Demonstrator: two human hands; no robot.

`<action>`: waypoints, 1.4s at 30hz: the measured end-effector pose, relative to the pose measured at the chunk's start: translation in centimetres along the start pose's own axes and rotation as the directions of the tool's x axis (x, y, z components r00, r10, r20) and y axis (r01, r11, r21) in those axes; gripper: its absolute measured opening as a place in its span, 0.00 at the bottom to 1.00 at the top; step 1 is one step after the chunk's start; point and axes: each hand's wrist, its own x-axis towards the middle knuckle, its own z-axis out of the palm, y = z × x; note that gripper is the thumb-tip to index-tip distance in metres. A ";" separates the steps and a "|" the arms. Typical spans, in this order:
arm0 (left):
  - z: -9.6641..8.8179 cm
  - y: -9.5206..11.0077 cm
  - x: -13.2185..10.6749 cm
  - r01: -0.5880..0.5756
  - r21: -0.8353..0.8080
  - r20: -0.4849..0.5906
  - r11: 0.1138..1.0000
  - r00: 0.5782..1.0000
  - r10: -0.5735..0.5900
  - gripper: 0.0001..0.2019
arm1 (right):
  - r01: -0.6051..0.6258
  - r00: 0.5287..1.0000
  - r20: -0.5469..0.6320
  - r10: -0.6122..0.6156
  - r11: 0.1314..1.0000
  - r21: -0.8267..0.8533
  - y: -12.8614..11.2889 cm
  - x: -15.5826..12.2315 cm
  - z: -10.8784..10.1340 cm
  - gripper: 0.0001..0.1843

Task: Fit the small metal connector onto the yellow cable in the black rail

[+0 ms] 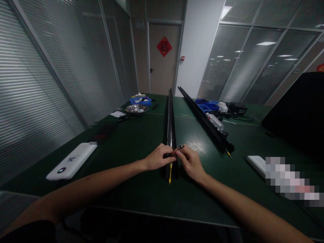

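A long black rail [171,125] lies lengthwise on the dark green table, its near end in front of me. Across that end reaches my left hand [160,157], fingers and thumb closed together over the rail; what they pinch is hidden. My right hand [191,162] is closed at the rail's right side, its fingertips meeting those of the left. A small shiny metal piece [181,147] sticks up from the right fingers; its kind is unclear. Just below the hands, a yellow wire [170,173] with a metal tip runs out along the rail's near end.
A second black rail [205,118] with a yellow-green wire lies to the right, beside a plastic bottle [215,121] and blue bins [206,107]. At the far left are a metal bowl [137,109] and blue basket [140,101]. A white device [73,160] lies nearer left.
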 end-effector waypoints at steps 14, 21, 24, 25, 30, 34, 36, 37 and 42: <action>-0.1 0.3 -0.1 -0.008 0.017 -0.006 1.000 1.000 0.008 0.11 | 0.049 0.998 0.035 -0.052 0.995 0.083 0.3 -0.1 -0.1 0.13; 0.0 0.3 -0.1 0.016 -0.002 -0.009 1.000 1.000 -0.016 0.08 | -0.005 1.000 0.009 0.005 1.000 0.012 0.5 -0.2 0.0 0.14; -0.1 0.4 -0.1 0.015 -0.003 -0.002 1.000 1.000 -0.015 0.09 | 0.005 1.000 0.012 -0.005 1.000 0.012 0.5 -0.1 0.0 0.13; -0.2 0.4 -0.1 0.014 0.001 -0.002 1.000 1.000 -0.014 0.09 | 0.011 1.000 0.015 -0.011 1.000 0.017 0.4 -0.1 -0.1 0.13; -0.2 0.6 -0.1 0.012 0.009 0.001 1.000 1.000 -0.012 0.10 | 0.039 0.998 0.041 -0.042 0.997 0.067 0.2 -0.1 -0.2 0.14; -0.4 0.8 -0.1 0.024 -0.024 -0.003 0.999 1.000 -0.024 0.10 | 0.035 0.999 0.016 -0.036 0.998 0.058 0.2 -0.2 -0.2 0.14; -0.4 0.9 -0.1 0.029 -0.045 -0.003 0.999 1.000 -0.029 0.09 | 0.031 0.999 0.009 -0.031 0.999 0.045 0.3 -0.2 -0.1 0.14; -0.4 0.9 -0.1 0.029 -0.051 0.000 0.998 1.000 -0.029 0.09 | 0.027 1.000 0.010 -0.028 0.999 0.041 0.3 -0.2 -0.1 0.14; -0.2 0.7 -0.1 0.017 -0.045 -0.013 0.999 1.000 -0.017 0.10 | 0.027 1.000 0.015 -0.027 0.999 0.035 0.5 -0.2 -0.1 0.14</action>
